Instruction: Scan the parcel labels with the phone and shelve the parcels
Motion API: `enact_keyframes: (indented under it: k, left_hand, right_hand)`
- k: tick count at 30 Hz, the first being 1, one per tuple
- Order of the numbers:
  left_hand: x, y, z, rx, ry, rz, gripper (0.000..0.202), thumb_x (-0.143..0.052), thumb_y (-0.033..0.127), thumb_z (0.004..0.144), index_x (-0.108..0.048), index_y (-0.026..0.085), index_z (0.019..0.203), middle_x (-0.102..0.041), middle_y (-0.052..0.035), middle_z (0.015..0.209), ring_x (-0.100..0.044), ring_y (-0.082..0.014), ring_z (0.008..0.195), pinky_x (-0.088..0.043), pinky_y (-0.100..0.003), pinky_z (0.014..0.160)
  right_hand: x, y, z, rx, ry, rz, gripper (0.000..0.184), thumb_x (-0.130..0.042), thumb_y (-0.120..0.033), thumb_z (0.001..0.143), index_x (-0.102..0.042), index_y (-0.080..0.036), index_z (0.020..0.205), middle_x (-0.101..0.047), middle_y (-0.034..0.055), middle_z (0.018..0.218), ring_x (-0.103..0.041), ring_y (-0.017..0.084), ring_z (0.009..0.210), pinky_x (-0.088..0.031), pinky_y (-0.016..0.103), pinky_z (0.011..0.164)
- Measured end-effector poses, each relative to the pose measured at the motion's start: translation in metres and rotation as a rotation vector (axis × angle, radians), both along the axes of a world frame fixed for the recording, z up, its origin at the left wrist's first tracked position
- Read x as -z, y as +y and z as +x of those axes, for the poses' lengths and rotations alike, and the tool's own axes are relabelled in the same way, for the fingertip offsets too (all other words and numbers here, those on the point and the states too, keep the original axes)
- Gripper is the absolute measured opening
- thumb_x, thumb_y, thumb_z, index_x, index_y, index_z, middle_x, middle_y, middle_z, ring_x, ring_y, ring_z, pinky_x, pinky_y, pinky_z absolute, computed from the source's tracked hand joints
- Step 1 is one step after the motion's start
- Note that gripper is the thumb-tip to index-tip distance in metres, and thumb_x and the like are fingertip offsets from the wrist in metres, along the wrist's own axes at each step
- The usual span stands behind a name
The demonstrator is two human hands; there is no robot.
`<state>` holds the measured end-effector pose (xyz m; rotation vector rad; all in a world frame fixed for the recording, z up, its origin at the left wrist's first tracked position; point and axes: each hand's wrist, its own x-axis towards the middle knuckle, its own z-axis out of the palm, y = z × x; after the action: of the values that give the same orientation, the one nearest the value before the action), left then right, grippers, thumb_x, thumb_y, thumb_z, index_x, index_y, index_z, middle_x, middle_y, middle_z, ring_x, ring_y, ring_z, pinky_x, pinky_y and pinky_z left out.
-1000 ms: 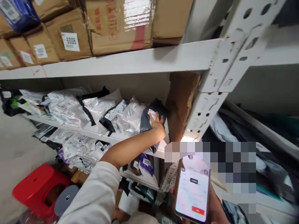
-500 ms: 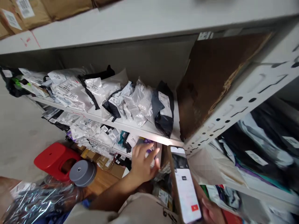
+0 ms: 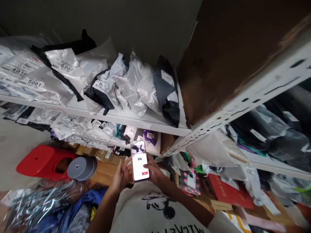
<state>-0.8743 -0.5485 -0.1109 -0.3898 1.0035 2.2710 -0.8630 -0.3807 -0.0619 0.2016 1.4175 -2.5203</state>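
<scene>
- Gripping a smartphone [image 3: 139, 161] from 2 sides: with the left hand [image 3: 122, 176] cupped against its left edge, and with the right hand [image 3: 153, 171] wrapped round its right edge and back, thumb near the red button at the screen's foot.
- Held low and central, close in front of the chest, lit screen facing the camera.
- Lying with its long axis pointing away from the body toward the shelving, top end tipped slightly left; touching both hands, equally near each.
- Beyond and above, well apart from the hands: a white shelf [image 3: 145, 122] packed with grey and black poly mailer bags [image 3: 136, 87], labelled 6003 and 5001 among others.
- Left, on the floor: a red stool [image 3: 41, 160], with a grey round lid [image 3: 81, 168] just beside it.
</scene>
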Motion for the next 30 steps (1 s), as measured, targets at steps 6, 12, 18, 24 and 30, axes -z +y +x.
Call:
enact_keyframes:
  k: [6, 12, 18, 24, 30]
  left_hand:
    - [0.045, -0.072, 0.008, -0.385, -0.272, -0.514, 0.034, -0.062, 0.028, 0.081, -0.061, 0.018, 0.113, -0.064, -0.014, 0.122, -0.061, -0.0277, 0.117, -0.053, -0.032, 0.076]
    - [0.059, -0.091, 0.039, -0.528, -0.273, -0.56, 0.032, -0.061, 0.03, 0.083, -0.059, 0.021, 0.114, -0.062, -0.0102, 0.127, -0.06, -0.0242, 0.119, -0.052, -0.028, 0.076]
    - [0.052, -0.055, 0.038, -0.338, -0.141, -0.412, 0.041, -0.071, 0.042, 0.076, -0.063, 0.025, 0.111, -0.067, -0.0083, 0.118, -0.06, -0.0284, 0.119, -0.053, -0.037, 0.086]
    - [0.019, -0.059, -0.035, 0.19, 0.161, -0.283, 0.056, -0.079, 0.053, 0.067, -0.069, 0.019, 0.111, -0.068, -0.0142, 0.12, -0.061, -0.0324, 0.117, -0.052, -0.042, 0.092]
    - [-0.021, -0.068, -0.096, 0.743, 0.193, -0.046, 0.081, -0.071, 0.068, 0.072, -0.049, 0.03, 0.14, -0.055, -0.0135, 0.14, -0.061, -0.0364, 0.117, -0.058, -0.043, 0.075]
  right_hand:
    - [0.016, 0.053, 0.006, 0.101, -0.113, 0.04, 0.037, -0.068, -0.037, 0.07, -0.067, -0.027, 0.106, -0.077, 0.0034, 0.095, -0.073, 0.028, 0.082, -0.059, 0.041, 0.071]
    - [0.027, 0.093, 0.011, 0.192, -0.189, 0.103, 0.033, -0.067, -0.03, 0.067, -0.065, -0.026, 0.099, -0.079, 0.001, 0.091, -0.074, 0.029, 0.083, -0.059, 0.041, 0.07]
    - [0.02, 0.084, 0.0, 0.134, -0.176, 0.117, 0.038, -0.064, -0.021, 0.07, -0.068, -0.027, 0.108, -0.078, -0.0017, 0.1, -0.073, 0.025, 0.092, -0.055, 0.035, 0.078]
    - [0.023, 0.028, -0.01, 0.305, -0.067, 0.122, 0.048, -0.075, -0.014, 0.062, -0.066, -0.024, 0.108, -0.078, 0.002, 0.1, -0.071, 0.024, 0.085, -0.055, 0.035, 0.073]
    - [0.03, -0.067, -0.017, 0.53, 0.071, 0.09, 0.057, -0.082, -0.015, 0.06, -0.061, -0.027, 0.111, -0.076, -0.0001, 0.1, -0.069, 0.022, 0.085, -0.053, 0.034, 0.074]
